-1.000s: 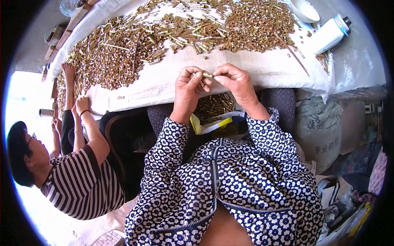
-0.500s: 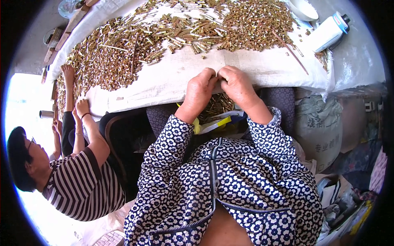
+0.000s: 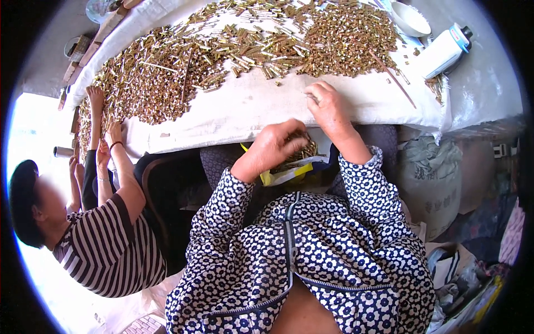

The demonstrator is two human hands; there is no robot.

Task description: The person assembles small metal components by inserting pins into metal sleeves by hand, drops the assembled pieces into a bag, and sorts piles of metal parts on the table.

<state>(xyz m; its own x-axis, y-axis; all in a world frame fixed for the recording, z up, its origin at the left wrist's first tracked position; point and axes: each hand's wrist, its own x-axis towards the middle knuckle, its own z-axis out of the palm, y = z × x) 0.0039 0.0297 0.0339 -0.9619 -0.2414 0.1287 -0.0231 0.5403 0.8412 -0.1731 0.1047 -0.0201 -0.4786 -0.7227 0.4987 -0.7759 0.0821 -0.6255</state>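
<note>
My left hand is over a white and yellow bag at my lap, below the table's front edge. Its fingers are apart and curved, with no piece visible between them. Inside the bag lie slim brass-coloured metal pieces, partly covered by that hand. Above the pale table cloth, my right hand has thumb and forefinger pinched together. What they hold, if anything, is too small to make out. Heaps of small brass-coloured metal pieces spread over the table beyond both hands.
A white bottle with a blue band and a white bowl stand at the far right. Thin sticks lie near the heaps. A person in a striped shirt works at my left. A pale sack stands at my right.
My hands were together at the table's edge and are now apart. The left has dropped down toward the bag and its fingers have spread. The right has shifted slightly to the right.
</note>
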